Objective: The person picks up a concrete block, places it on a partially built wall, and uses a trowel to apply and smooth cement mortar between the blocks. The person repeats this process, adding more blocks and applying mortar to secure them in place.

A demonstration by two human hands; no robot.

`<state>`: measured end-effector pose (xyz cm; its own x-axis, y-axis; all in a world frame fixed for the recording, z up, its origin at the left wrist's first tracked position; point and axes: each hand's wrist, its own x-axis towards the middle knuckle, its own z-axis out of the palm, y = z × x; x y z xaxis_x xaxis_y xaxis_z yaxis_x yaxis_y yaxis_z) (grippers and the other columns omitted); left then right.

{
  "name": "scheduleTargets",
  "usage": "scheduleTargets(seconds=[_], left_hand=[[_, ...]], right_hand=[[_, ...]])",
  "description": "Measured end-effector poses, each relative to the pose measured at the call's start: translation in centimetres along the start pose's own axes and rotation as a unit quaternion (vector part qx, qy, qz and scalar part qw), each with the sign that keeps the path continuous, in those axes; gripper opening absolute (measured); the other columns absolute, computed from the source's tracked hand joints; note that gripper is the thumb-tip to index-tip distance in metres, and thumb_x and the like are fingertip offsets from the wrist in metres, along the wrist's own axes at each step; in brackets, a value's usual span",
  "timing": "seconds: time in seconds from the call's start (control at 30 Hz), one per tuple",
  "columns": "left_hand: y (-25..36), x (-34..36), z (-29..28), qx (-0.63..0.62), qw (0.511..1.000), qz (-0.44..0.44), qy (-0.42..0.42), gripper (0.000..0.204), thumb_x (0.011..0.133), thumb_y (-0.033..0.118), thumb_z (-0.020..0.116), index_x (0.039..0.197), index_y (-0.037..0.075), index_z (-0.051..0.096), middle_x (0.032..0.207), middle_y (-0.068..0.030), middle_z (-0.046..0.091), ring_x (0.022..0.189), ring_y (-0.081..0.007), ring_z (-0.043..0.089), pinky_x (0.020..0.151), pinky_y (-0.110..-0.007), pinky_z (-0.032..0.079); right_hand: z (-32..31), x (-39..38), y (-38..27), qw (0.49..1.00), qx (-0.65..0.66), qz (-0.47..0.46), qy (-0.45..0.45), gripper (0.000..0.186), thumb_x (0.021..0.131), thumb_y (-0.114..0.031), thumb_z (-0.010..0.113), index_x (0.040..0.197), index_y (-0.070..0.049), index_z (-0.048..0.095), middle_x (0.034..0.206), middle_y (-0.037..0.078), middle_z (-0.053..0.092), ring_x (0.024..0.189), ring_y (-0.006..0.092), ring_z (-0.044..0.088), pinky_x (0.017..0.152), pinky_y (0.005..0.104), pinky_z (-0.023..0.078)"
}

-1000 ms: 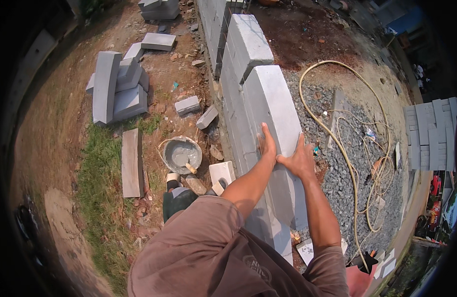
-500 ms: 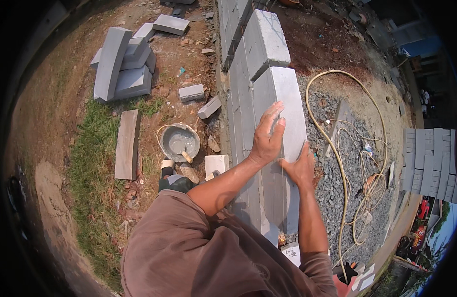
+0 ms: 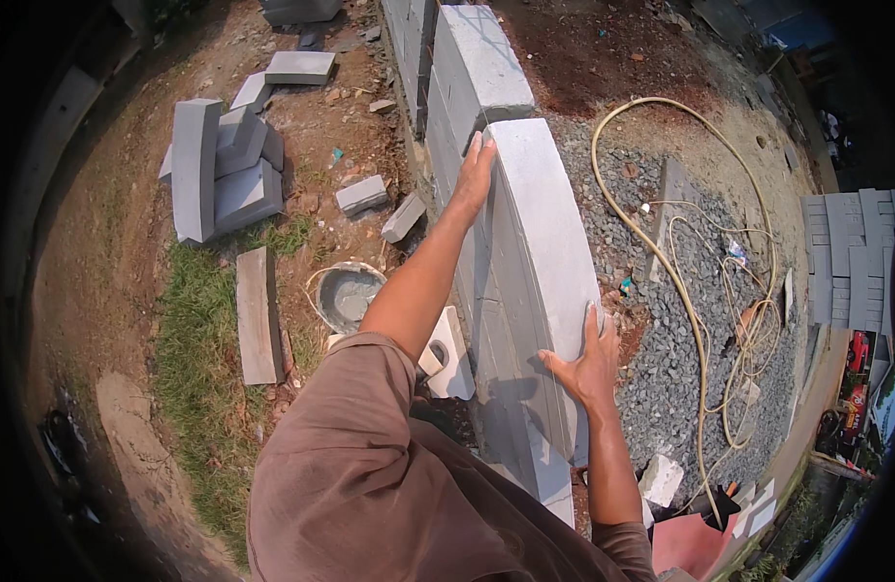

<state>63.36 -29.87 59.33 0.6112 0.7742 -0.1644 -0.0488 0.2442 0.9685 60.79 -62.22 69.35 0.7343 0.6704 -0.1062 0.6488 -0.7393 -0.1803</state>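
A long light-grey building block (image 3: 540,213) lies on top of a grey block wall, its top face pale in the sun. My left hand (image 3: 472,179) rests with straight fingers against the far left edge of this block, close to the joint with another block (image 3: 481,58) beyond it. Across the nearer part of the long block, my right hand (image 3: 588,359) spans its width, thumb at the left edge and fingers along the right one. Below and left of the wall stands a bucket (image 3: 349,296) of grey mortar, partly hidden by my left arm.
Several grey blocks (image 3: 195,170) are piled on the left ground, near a wooden-looking plank (image 3: 258,315). Two block offcuts (image 3: 360,195) lie beside the wall. Gravel (image 3: 637,407) and a looped yellowish hose (image 3: 680,291) are on the right. A white piece (image 3: 452,359) sits by the wall's foot.
My left hand has moved away from me along the block to its far left edge. The right hand remains at the nearer part, and the view has shifted.
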Motion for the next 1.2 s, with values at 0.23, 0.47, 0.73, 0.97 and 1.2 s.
scheduleTargets(seconds=[0.23, 0.47, 0.73, 0.97, 1.2], left_hand=[[3.7, 1.3, 0.5, 0.130, 0.989, -0.059, -0.037, 0.100, 0.073, 0.049, 0.066, 0.142, -0.004, 0.018, 0.140, -0.0251, 0.034, 0.129, -0.0327, 0.037, 0.105, -0.037, 0.031], [2.3, 2.2, 0.8, 0.135, 0.988, -0.072, 0.020, 0.082, 0.072, 0.042, 0.067, 0.131, -0.005, 0.033, 0.121, -0.0207, 0.052, 0.108, -0.0277, 0.053, 0.092, -0.039, 0.041], [3.9, 2.3, 0.4, 0.120, 0.987, -0.105, -0.029, 0.083, 0.074, 0.039, 0.064, 0.133, -0.008, 0.029, 0.126, -0.0224, 0.049, 0.109, -0.0298, 0.053, 0.095, -0.040, 0.040], [2.9, 1.9, 1.0, 0.178, 0.979, -0.072, 0.067, 0.078, 0.074, 0.034, 0.064, 0.132, -0.010, 0.033, 0.125, -0.0235, 0.050, 0.115, -0.0311, 0.051, 0.099, -0.036, 0.037], [4.5, 2.0, 0.4, 0.120, 0.985, -0.116, -0.042, 0.093, 0.076, 0.040, 0.061, 0.140, -0.011, 0.016, 0.144, -0.0274, 0.026, 0.135, -0.0339, 0.027, 0.110, -0.035, 0.023]], right_hand=[[1.6, 0.9, 0.2, 0.995, 0.063, -0.028, 0.065, 0.094, 0.056, -0.036, 0.079, 0.138, -0.010, 0.040, 0.129, 0.033, 0.034, 0.118, 0.0463, 0.037, 0.098, 0.0523, 0.030], [1.6, 0.6, -0.2, 0.997, 0.056, -0.008, 0.049, 0.095, 0.055, -0.034, 0.080, 0.138, -0.012, 0.040, 0.131, 0.035, 0.034, 0.121, 0.0474, 0.036, 0.101, 0.0526, 0.029], [1.9, 1.1, -0.2, 0.995, 0.072, -0.022, 0.065, 0.096, 0.052, -0.031, 0.081, 0.137, -0.012, 0.041, 0.132, 0.033, 0.033, 0.120, 0.0471, 0.036, 0.100, 0.0520, 0.029], [1.1, 1.1, -0.6, 0.997, 0.070, -0.010, 0.042, 0.097, 0.051, -0.030, 0.082, 0.137, -0.011, 0.042, 0.131, 0.032, 0.033, 0.116, 0.0474, 0.038, 0.099, 0.0516, 0.030], [1.4, 0.9, -0.2, 0.996, 0.065, -0.018, 0.053, 0.095, 0.050, -0.029, 0.083, 0.134, -0.007, 0.044, 0.128, 0.032, 0.035, 0.115, 0.0460, 0.039, 0.096, 0.0500, 0.032]])
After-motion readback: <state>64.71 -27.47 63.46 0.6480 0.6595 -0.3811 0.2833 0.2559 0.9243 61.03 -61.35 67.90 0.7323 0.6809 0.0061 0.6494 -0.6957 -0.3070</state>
